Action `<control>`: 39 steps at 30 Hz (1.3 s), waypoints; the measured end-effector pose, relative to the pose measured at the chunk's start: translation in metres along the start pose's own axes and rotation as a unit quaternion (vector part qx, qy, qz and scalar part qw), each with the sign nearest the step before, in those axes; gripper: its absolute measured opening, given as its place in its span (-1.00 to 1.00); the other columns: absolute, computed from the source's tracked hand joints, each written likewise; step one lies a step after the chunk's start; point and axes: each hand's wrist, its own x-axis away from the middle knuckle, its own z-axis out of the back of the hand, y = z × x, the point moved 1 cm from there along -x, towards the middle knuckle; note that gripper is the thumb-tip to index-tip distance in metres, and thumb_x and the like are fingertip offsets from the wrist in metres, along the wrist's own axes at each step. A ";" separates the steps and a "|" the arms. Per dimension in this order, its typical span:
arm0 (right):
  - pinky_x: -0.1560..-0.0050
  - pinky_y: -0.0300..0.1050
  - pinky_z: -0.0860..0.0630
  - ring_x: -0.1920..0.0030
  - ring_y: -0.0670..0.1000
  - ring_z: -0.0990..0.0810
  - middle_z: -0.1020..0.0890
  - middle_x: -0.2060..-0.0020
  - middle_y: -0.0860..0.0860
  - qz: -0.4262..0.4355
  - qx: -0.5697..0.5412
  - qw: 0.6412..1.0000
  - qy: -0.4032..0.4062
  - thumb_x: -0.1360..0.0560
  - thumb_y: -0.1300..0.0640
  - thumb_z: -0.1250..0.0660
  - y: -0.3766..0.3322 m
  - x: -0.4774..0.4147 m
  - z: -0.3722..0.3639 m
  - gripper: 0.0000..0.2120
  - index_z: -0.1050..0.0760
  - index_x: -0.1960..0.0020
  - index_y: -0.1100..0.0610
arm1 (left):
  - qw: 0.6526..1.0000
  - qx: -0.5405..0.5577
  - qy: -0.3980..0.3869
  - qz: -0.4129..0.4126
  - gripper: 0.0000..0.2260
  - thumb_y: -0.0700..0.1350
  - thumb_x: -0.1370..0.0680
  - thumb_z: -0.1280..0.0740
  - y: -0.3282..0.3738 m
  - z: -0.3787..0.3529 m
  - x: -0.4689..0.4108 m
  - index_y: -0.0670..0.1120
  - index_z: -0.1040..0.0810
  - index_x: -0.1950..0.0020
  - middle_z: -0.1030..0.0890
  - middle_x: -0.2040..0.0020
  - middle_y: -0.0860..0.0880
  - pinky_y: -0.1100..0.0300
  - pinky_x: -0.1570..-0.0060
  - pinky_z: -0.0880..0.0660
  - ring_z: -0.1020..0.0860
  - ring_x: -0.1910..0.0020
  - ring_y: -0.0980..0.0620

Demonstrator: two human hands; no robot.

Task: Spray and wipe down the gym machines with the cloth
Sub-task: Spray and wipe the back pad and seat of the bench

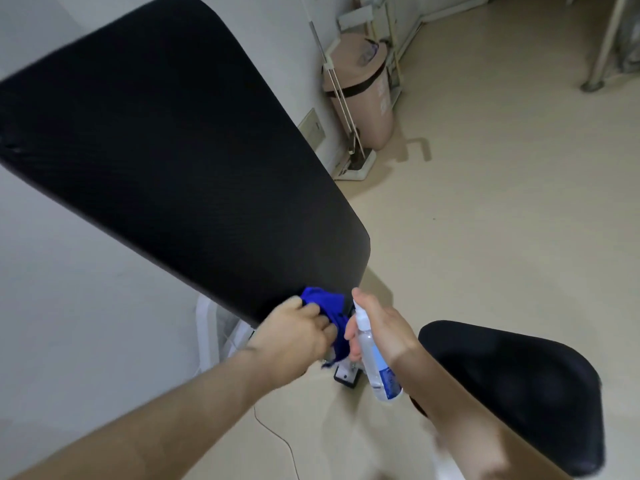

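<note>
Curling the left fingers point(317, 318) into a blue cloth point(323, 304), bunched and clamped tight, and pressing it onto the lowest corner of the black back pad point(166, 143). Holding the left hand point(294, 332) knuckles-up just below that corner, with the forearm stretching away from the pad toward the lower left. Leaving part of the cloth on the pad's edge and a tail of it dangling beneath the corner.

Wrapping the right fingers point(351, 336) round a clear spray bottle point(375, 362), clamped on its neck, with one finger raised over the white nozzle. Holding the right hand point(389, 327) just right of the pad's lowest corner, close beside the cloth, bottle tilted with its nozzle toward the pad and its blue-labelled base pointing away, down and right.

Below and right of the back pad, apart from it: a black seat pad point(519, 393), partly behind the right forearm. Under the pad's low corner: a white frame point(207, 327) and a small dark bracket point(346, 377) on the beige floor point(485, 209), plus a thin cable point(277, 436) trailing across it. Past the pad's right edge, against the white wall point(69, 271): a pink bin point(367, 88) with a dark band, and a long-handled dustpan point(356, 164) leaning in front of it. At the pad's right edge, on the wall: a pale wall plate point(311, 128). Far right of the pad, near the top corner: a metal leg point(601, 60) on the floor.
</note>
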 end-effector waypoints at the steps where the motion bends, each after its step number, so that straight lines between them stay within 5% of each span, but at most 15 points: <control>1: 0.42 -0.29 -0.46 0.46 0.07 -0.47 -0.48 0.44 0.17 -0.002 -0.007 1.000 -0.001 -0.57 -0.17 -0.18 0.000 0.001 0.001 -0.47 -0.48 0.31 0.26 | 0.999 0.003 0.035 0.040 -0.81 -0.05 -0.20 -0.51 -0.014 0.017 -0.001 0.02 -0.62 0.23 -0.60 0.29 0.08 0.16 0.23 -0.37 -0.55 0.24 -0.01; 4: 0.51 -0.34 -0.42 0.50 0.04 -0.46 -0.47 0.45 0.18 0.002 -0.017 1.000 -0.005 -0.58 -0.15 -0.17 -0.003 0.000 0.004 -0.47 -0.47 0.31 0.27 | 0.973 -0.054 0.143 0.174 -0.96 -0.11 -0.31 -0.39 -0.062 0.062 0.006 -0.06 -0.59 0.29 -0.58 0.16 -0.03 0.04 0.19 -0.25 -0.51 0.14 -0.12; 7: 0.55 -0.37 -0.40 0.54 0.01 -0.46 -0.49 0.42 0.20 0.009 -0.013 1.000 0.001 -0.59 -0.15 -0.16 -0.005 -0.005 0.009 -0.47 -0.47 0.31 0.27 | 0.959 -0.074 0.153 0.228 -0.84 -0.07 -0.39 -0.32 -0.084 0.074 0.010 -0.10 -0.67 0.18 -0.54 -0.26 -0.14 -0.14 -0.22 -0.28 -0.46 -0.23 -0.21; 11: 0.53 -0.37 -0.41 0.56 0.00 -0.48 -0.49 0.48 0.16 0.007 -0.019 1.000 -0.008 -0.59 -0.14 -0.15 -0.003 -0.015 0.010 -0.45 -0.47 0.36 0.26 | 0.980 -0.063 0.070 0.174 -0.68 -0.10 -0.52 -0.18 -0.042 0.037 -0.015 -0.16 -0.61 -0.17 -0.34 -0.46 -0.25 -0.24 -0.44 -0.05 -0.23 -0.47 -0.27; 13: 0.43 -0.33 -0.44 0.53 0.00 -0.51 -0.51 0.50 0.14 -0.001 -0.007 1.000 -0.017 -0.58 -0.16 -0.14 0.002 -0.020 0.012 -0.44 -0.48 0.35 0.25 | 0.994 -0.049 -0.049 0.089 -0.56 -0.08 -0.63 -0.07 0.001 -0.003 -0.027 -0.17 -0.27 -0.49 -0.07 -0.57 -0.23 -0.21 -0.46 0.19 0.01 -0.55 -0.23; 15: 0.31 -0.26 -0.46 0.46 0.02 -0.54 -0.55 0.47 0.15 -0.004 0.009 1.000 -0.025 -0.55 -0.21 -0.14 0.011 -0.024 0.021 -0.44 -0.51 0.33 0.24 | 0.985 -0.061 -0.159 0.015 -0.49 -0.08 -0.65 -0.06 0.039 -0.034 -0.035 -0.21 -0.05 -0.56 0.02 -0.58 -0.23 -0.19 -0.42 0.32 0.10 -0.55 -0.24; 20: 0.18 -0.12 -0.48 0.34 0.07 -0.57 -0.59 0.45 0.13 0.005 0.043 0.998 -0.041 -0.44 -0.36 -0.12 0.038 -0.031 0.051 -0.38 -0.53 0.38 0.16 | 0.960 -0.143 -0.211 -0.114 -0.58 -0.18 -0.59 -0.21 0.065 -0.055 -0.031 -0.20 -0.34 -0.46 -0.22 -0.51 -0.25 -0.25 -0.35 0.35 -0.06 -0.52 -0.25; 22: 0.09 -0.05 -0.50 0.34 0.07 -0.58 -0.62 0.44 0.16 -0.004 0.047 0.998 -0.031 -0.37 -0.38 -0.12 0.047 -0.034 0.061 -0.38 -0.55 0.40 0.15 | 0.974 -0.119 -0.172 -0.081 -0.56 -0.19 -0.58 -0.24 0.052 -0.040 -0.026 -0.19 -0.36 -0.46 -0.23 -0.51 -0.24 -0.21 -0.44 0.25 -0.12 -0.52 -0.24; 26: 0.12 -0.05 -0.50 0.36 0.10 -0.58 -0.61 0.45 0.18 -0.036 -0.002 0.999 -0.029 -0.41 -0.36 -0.17 0.058 -0.043 0.064 -0.38 -0.55 0.41 0.18 | 0.990 -0.066 0.086 0.091 -0.72 -0.22 -0.53 -0.23 -0.011 0.005 -0.008 -0.12 -0.66 -0.15 -0.59 -0.25 -0.15 -0.15 -0.39 -0.14 -0.53 -0.27 -0.18; 31: 0.07 -0.01 -0.54 0.29 0.15 -0.65 -0.64 0.40 0.23 -0.057 -0.030 0.997 -0.042 -0.41 -0.37 -0.20 0.061 -0.055 0.054 -0.36 -0.56 0.37 0.21 | 0.939 -0.086 0.168 0.286 -0.72 -0.17 -0.58 -0.22 -0.067 0.046 0.002 -0.13 -0.55 -0.26 -0.47 -0.39 -0.17 -0.18 -0.42 -0.13 -0.37 -0.41 -0.18; 39: 0.30 -0.07 -0.42 0.53 0.05 -0.43 -0.45 0.62 0.01 -0.071 0.263 0.962 -0.026 -0.46 -0.17 -0.19 0.086 -0.061 0.115 -0.49 -0.34 0.55 0.11 | 0.984 0.052 0.084 0.149 -0.73 -0.28 -0.44 -0.36 0.017 -0.032 -0.047 -0.14 -0.64 -0.13 -0.60 -0.20 -0.16 -0.03 -0.34 -0.26 -0.54 -0.22 -0.17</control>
